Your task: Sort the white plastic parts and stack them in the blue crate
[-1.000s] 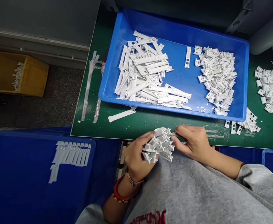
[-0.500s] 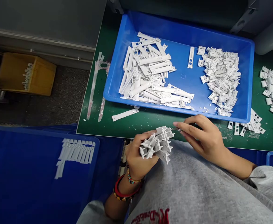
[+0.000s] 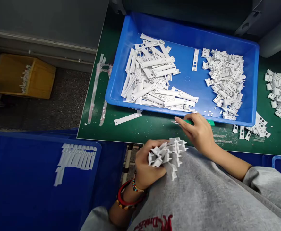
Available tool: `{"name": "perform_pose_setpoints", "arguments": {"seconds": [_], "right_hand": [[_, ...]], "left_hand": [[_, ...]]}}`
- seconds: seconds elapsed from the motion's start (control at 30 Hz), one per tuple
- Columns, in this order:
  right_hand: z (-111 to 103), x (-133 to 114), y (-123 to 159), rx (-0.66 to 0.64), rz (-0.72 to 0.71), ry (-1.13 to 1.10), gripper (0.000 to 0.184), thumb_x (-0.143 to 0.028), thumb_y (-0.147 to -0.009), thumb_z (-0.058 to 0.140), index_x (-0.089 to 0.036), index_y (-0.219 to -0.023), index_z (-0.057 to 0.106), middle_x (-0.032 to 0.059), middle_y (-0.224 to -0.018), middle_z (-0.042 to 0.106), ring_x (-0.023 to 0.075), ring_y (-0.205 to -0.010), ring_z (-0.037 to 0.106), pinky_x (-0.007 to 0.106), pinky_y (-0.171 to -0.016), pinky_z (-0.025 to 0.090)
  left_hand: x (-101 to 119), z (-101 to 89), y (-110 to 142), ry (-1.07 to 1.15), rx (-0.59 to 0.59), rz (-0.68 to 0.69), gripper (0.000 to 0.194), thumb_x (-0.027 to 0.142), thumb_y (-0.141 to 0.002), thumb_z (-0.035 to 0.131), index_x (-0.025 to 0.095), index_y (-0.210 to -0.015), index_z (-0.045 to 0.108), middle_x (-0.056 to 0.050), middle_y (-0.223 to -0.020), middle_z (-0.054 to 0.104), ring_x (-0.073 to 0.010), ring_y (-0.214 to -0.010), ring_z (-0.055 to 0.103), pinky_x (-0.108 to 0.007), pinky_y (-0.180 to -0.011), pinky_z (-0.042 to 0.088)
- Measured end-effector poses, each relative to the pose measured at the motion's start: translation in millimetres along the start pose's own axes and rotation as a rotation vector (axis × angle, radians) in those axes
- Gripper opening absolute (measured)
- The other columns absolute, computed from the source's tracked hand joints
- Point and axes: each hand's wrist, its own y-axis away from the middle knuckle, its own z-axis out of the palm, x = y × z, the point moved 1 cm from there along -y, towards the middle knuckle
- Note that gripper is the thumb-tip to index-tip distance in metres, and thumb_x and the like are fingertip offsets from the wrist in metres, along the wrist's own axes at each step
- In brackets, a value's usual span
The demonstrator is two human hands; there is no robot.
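Note:
My left hand [image 3: 147,163] is closed around a bundle of white plastic parts [image 3: 166,154], their flanged ends pointing up and to the right. In my right hand [image 3: 199,133] is a slim knife with a green handle [image 3: 210,122], low over the table by the near rim of the blue tray. Its thin blade pokes out past my fingertips to the left; most of the handle is hidden under the fingers. Long white strips [image 3: 152,70] lie heaped in the tray's left half, small white clips [image 3: 227,80] in its right half.
The blue tray [image 3: 187,75] sits on a green table [image 3: 102,131]. One strip [image 3: 128,118] lies before it; more clips [image 3: 280,93] and strips [image 3: 260,126] lie to the right. A lower blue surface [image 3: 34,195] at left bears rows of strips [image 3: 78,155]. A yellow bin [image 3: 43,78] stands beyond.
My right hand has moved left and up toward the tray's near rim with the knife, whose green handle now shows. My left hand has shifted slightly right and down with the bundle.

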Motion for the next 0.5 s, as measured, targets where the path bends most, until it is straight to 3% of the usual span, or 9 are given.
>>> {"name": "perform_pose_setpoints", "arguments": {"seconds": [0.13, 0.23, 0.4, 0.5], "right_hand": [[5.8, 9.8, -2.3, -0.131, 0.15, -0.404, 0.029, -0.031, -0.1, 0.05, -0.021, -0.122, 0.064, 0.0063, -0.094, 0.065, 0.0167, -0.085, 0.06, 0.03, -0.076, 0.05], [5.9, 5.7, -5.9, -0.241, 0.202, -0.675, 0.033, -0.043, -0.093, 0.06, -0.024, -0.119, 0.066, 0.0041, -0.094, 0.066, 0.0154, -0.083, 0.062, 0.029, -0.075, 0.051], [14.3, 1.1, -9.0, -0.225, 0.356, -0.748, 0.027, -0.041, -0.087, 0.067, -0.023, -0.107, 0.072, 0.0049, -0.096, 0.071, 0.0156, -0.078, 0.064, 0.029, -0.072, 0.052], [16.3, 3.3, -8.2, -0.181, 0.389, -0.721, 0.021, -0.035, -0.088, 0.065, -0.022, -0.104, 0.07, 0.0048, -0.099, 0.072, 0.0142, -0.072, 0.062, 0.028, -0.069, 0.051]], "left_hand": [[-5.0, 7.2, -4.7, -0.002, 0.008, -0.213, 0.022, 0.018, -0.065, 0.078, 0.018, -0.081, 0.064, 0.003, -0.071, 0.07, -0.0124, -0.059, 0.064, -0.021, -0.058, 0.051], [-13.6, 10.4, -11.4, 0.028, 0.017, -0.369, 0.027, 0.024, -0.061, 0.081, 0.018, -0.076, 0.06, 0.005, -0.062, 0.063, -0.0105, -0.054, 0.057, -0.02, -0.052, 0.046], [-23.1, 17.1, -16.1, 0.289, 0.008, -0.535, 0.027, 0.03, -0.057, 0.083, 0.017, -0.072, 0.064, -0.002, -0.069, 0.07, -0.0172, -0.064, 0.066, -0.026, -0.062, 0.054], [-35.5, 18.2, -11.2, 0.486, 0.11, -0.689, 0.026, 0.035, -0.064, 0.079, 0.015, -0.077, 0.07, -0.006, -0.076, 0.073, -0.0184, -0.066, 0.069, -0.028, -0.063, 0.056]]}}
